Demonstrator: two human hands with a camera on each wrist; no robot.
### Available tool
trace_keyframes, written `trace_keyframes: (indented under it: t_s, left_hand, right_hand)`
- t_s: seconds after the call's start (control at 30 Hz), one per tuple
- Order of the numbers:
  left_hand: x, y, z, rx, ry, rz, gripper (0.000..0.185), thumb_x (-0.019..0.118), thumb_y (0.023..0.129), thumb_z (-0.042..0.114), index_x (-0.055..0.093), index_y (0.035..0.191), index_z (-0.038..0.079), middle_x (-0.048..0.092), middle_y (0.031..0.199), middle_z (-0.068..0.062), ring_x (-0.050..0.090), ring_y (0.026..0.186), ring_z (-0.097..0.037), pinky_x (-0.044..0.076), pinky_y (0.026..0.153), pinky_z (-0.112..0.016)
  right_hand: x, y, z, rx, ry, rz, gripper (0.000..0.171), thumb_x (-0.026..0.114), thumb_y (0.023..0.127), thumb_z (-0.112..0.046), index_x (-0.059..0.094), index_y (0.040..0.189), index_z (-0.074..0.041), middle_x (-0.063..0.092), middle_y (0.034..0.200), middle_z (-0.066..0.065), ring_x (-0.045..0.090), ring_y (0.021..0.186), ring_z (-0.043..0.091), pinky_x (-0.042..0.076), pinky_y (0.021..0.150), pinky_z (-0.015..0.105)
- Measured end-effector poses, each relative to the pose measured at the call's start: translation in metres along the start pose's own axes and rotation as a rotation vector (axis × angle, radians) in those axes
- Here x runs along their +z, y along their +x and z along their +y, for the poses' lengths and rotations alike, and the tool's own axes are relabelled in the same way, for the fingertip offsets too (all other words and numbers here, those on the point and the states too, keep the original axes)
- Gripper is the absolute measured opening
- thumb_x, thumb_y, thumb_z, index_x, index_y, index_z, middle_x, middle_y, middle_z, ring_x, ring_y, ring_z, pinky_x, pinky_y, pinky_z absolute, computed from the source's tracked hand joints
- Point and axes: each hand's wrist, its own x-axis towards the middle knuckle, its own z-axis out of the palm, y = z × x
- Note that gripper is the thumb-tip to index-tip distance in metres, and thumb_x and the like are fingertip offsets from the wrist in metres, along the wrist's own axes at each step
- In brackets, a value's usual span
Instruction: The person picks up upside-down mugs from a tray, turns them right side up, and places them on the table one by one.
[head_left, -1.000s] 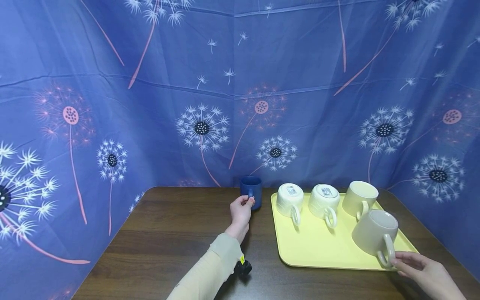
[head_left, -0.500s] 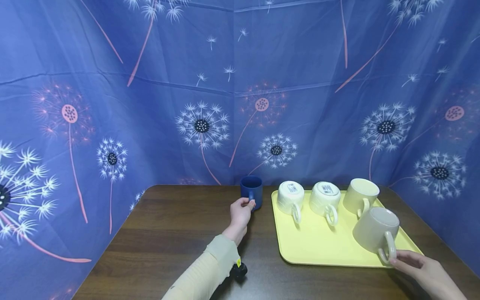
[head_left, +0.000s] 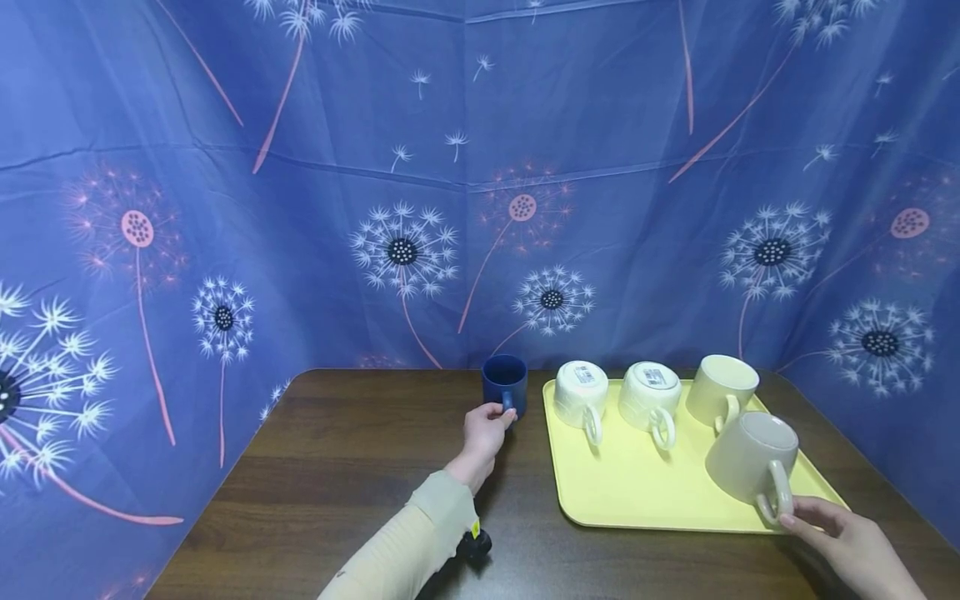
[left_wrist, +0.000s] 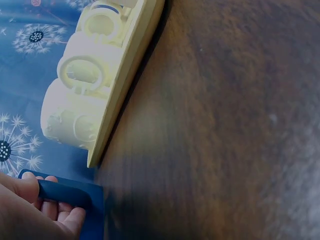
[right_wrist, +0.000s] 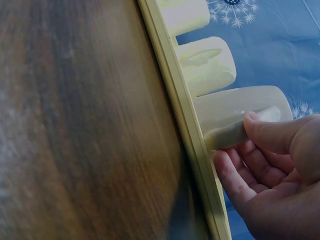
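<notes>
pinching the handle of the nearest cream mug (head_left: 752, 458), the right hand (head_left: 851, 546) sits at the near right corner of the yellow tray (head_left: 645, 492); in the right wrist view the thumb (right_wrist: 272, 131) lies on top of the handle and the fingers curl beneath it, so this grip is closed on that mug. the mug stands inverted, base up, inside the tray near its front right edge. across the last second it has barely shifted and the hand has kept the same hold, so the judgement is that this mug is held but not yet lifted.

further left and deeper on the dark wooden tabletop (head_left: 337, 467), the left hand (head_left: 486, 427) holds the navy blue mug (head_left: 504, 383) by its handle, thumb and fingers closed around it as the left wrist view shows (left_wrist: 65, 192). this mug stands upright, mouth open to the camera, on the bare tabletop just beside the tray's far left corner, not in it. compared with a second ago it sits slightly nearer the tray, which suggests it is being eased that way.

along the tray's far edge stand three more cream mugs in a row, handles toward the viewer: two inverted ones with barcode stickers on their bases (head_left: 581, 393) (head_left: 649, 398), then one upright (head_left: 722, 390). nothing shows inside any mug. behind everything hangs a blue dandelion-print cloth (head_left: 405, 208).
</notes>
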Motion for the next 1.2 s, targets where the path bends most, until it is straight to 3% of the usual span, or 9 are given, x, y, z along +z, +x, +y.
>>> trace_keyframes:
  t_s: [0.07, 0.3, 0.7, 0.83, 1.03, 1.2]
  left_hand:
    - [-0.001, -0.001, 0.001, 0.010, 0.014, -0.002, 0.011, 0.068, 0.085, 0.007, 0.069, 0.087, -0.004, 0.070, 0.082, -0.014, 0.056, 0.075, -0.013, 0.041, 0.068, -0.024]
    - [-0.004, -0.001, 0.005, 0.005, 0.054, -0.018, 0.012, 0.068, 0.086, 0.010, 0.069, 0.088, -0.002, 0.071, 0.084, -0.013, 0.057, 0.076, -0.014, 0.042, 0.069, -0.026]
    - [-0.017, -0.007, 0.013, 0.059, 0.175, -0.108, 0.021, 0.067, 0.081, -0.001, 0.067, 0.102, -0.005, 0.068, 0.092, -0.014, 0.061, 0.086, -0.020, 0.049, 0.075, -0.031]
    - [-0.022, -0.010, 0.016, 0.077, 0.207, -0.134, 0.025, 0.067, 0.080, -0.003, 0.066, 0.105, -0.005, 0.067, 0.095, -0.015, 0.061, 0.089, -0.021, 0.050, 0.078, -0.033]
    - [-0.030, -0.017, 0.019, 0.158, 0.322, -0.148, 0.025, 0.066, 0.081, -0.003, 0.066, 0.106, -0.004, 0.067, 0.098, -0.016, 0.064, 0.091, -0.026, 0.051, 0.083, -0.040]
    - [-0.034, -0.023, 0.024, 0.248, 0.394, -0.166, 0.026, 0.066, 0.081, -0.003, 0.063, 0.107, -0.006, 0.067, 0.096, -0.017, 0.064, 0.085, -0.025, 0.052, 0.079, -0.038]
  right_hand:
    - [0.001, 0.000, -0.001, -0.014, 0.002, 0.030, 0.038, 0.068, 0.087, -0.032, 0.065, 0.104, 0.002, 0.069, 0.095, 0.018, 0.037, 0.076, -0.023, 0.043, 0.062, 0.024]
    - [0.002, -0.002, -0.002, -0.035, 0.023, 0.079, 0.036, 0.070, 0.085, -0.030, 0.065, 0.104, 0.000, 0.062, 0.086, -0.022, 0.037, 0.078, -0.024, 0.036, 0.059, 0.017]
    - [0.001, -0.001, -0.009, -0.079, 0.046, 0.070, 0.031, 0.069, 0.087, -0.027, 0.065, 0.104, -0.001, 0.052, 0.089, -0.035, 0.039, 0.080, -0.023, 0.037, 0.060, 0.014]
    - [0.000, 0.000, -0.013, -0.074, 0.056, 0.082, 0.030, 0.068, 0.087, -0.026, 0.065, 0.103, -0.001, 0.053, 0.088, -0.034, 0.039, 0.080, -0.023, 0.038, 0.059, 0.015]
    - [0.000, -0.001, -0.019, -0.064, 0.056, 0.108, 0.030, 0.066, 0.088, -0.026, 0.065, 0.103, 0.000, 0.054, 0.086, -0.032, 0.039, 0.078, -0.022, 0.038, 0.058, 0.015]
    - [-0.003, -0.001, -0.025, -0.018, 0.046, 0.111, 0.037, 0.065, 0.090, -0.029, 0.064, 0.107, 0.003, 0.071, 0.093, 0.007, 0.038, 0.074, -0.022, 0.037, 0.056, 0.015]
